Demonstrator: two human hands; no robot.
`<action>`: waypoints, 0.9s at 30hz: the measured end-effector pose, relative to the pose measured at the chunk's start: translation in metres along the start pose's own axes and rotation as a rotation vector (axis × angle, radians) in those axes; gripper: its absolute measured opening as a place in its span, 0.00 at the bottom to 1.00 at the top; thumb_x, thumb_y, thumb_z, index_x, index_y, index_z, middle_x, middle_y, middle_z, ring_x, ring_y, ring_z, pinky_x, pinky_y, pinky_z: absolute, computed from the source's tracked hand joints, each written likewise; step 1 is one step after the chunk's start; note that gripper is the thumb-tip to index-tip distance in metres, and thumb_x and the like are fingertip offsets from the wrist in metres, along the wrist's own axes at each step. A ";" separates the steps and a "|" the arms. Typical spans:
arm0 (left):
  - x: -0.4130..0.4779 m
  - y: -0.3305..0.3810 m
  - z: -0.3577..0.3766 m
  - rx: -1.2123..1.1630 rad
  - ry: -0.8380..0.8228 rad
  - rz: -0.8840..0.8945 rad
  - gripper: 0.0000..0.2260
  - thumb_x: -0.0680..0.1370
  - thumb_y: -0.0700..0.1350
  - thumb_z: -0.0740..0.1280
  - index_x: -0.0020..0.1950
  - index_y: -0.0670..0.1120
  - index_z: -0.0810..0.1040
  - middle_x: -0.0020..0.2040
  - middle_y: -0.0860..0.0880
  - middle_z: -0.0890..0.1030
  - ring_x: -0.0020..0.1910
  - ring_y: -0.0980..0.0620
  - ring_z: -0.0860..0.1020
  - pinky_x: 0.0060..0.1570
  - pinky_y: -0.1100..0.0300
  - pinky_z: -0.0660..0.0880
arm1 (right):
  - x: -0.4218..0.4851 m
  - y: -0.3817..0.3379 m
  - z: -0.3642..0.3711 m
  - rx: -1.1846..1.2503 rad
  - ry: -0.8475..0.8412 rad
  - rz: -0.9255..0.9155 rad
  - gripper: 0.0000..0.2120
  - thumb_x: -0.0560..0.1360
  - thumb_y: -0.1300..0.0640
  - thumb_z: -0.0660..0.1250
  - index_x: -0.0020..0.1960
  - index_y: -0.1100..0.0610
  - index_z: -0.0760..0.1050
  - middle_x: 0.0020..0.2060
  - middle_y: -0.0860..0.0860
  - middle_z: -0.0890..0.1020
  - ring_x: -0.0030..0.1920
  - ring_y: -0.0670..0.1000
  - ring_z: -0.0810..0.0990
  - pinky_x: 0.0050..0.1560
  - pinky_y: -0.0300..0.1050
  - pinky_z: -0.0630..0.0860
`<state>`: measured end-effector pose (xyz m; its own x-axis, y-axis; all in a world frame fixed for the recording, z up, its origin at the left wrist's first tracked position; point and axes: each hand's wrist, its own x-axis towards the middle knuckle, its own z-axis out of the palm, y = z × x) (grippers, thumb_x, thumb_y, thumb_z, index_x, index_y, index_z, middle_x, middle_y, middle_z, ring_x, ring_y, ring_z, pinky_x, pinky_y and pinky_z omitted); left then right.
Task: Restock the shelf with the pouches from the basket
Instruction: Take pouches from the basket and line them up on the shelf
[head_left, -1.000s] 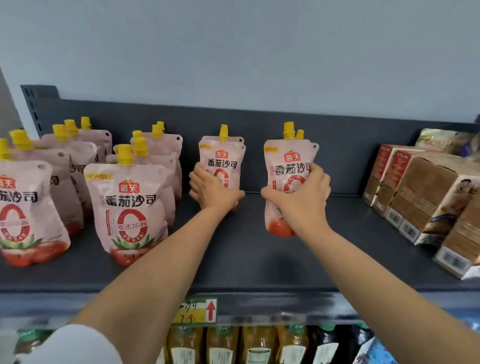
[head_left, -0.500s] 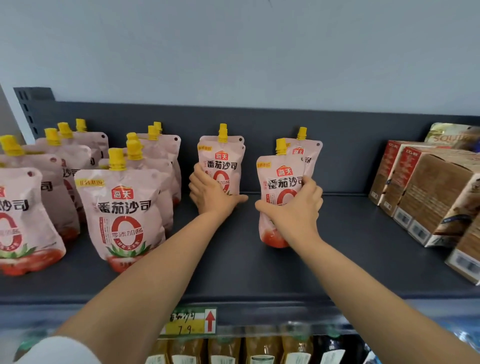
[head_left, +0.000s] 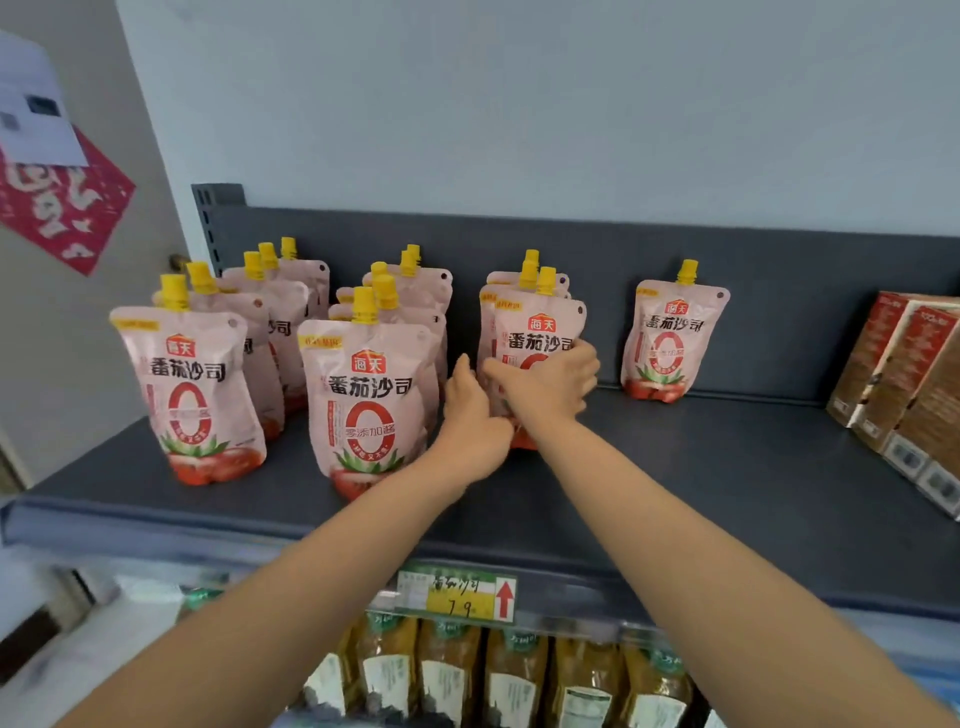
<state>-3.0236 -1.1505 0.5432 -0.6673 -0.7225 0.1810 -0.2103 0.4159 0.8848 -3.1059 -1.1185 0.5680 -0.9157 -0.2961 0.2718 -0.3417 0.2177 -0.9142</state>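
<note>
My right hand curls round the front pouch at the shelf's twelve o'clock, left hand flat at its nine o'clock side; a hasty release could let it slump over.

Each pink tomato-sauce pouch carries a red logo reading 海天, the black name 番茄沙司, and a large red 0 crossed by 零添加. The price tag on the shelf edge shows a handwritten 7.9 beside a red upward arrow. Print on the brown cartons and the bottle labels is too blurred to read.
</note>
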 end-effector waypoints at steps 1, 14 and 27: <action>-0.004 -0.005 -0.003 0.049 -0.007 -0.001 0.42 0.74 0.33 0.63 0.78 0.47 0.37 0.79 0.46 0.49 0.77 0.47 0.51 0.75 0.47 0.55 | -0.001 0.000 0.008 -0.005 0.003 -0.019 0.47 0.61 0.49 0.80 0.70 0.60 0.56 0.67 0.56 0.64 0.70 0.58 0.61 0.68 0.57 0.62; -0.029 -0.003 -0.010 0.300 -0.124 0.116 0.46 0.72 0.37 0.68 0.78 0.46 0.37 0.78 0.46 0.51 0.77 0.48 0.51 0.74 0.53 0.56 | 0.002 0.010 0.027 0.007 0.108 -0.119 0.48 0.59 0.48 0.81 0.69 0.62 0.58 0.65 0.58 0.65 0.67 0.58 0.64 0.67 0.55 0.63; -0.076 0.021 -0.024 0.456 -0.118 0.331 0.38 0.76 0.45 0.67 0.78 0.44 0.46 0.77 0.45 0.52 0.75 0.45 0.52 0.72 0.52 0.54 | -0.049 0.022 -0.096 -0.180 0.135 -0.195 0.42 0.70 0.50 0.75 0.75 0.57 0.55 0.70 0.57 0.62 0.70 0.58 0.61 0.68 0.56 0.61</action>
<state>-2.9607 -1.1001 0.5581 -0.8200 -0.4571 0.3445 -0.2454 0.8245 0.5099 -3.0894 -1.0098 0.5632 -0.8448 -0.2246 0.4856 -0.5349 0.3336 -0.7763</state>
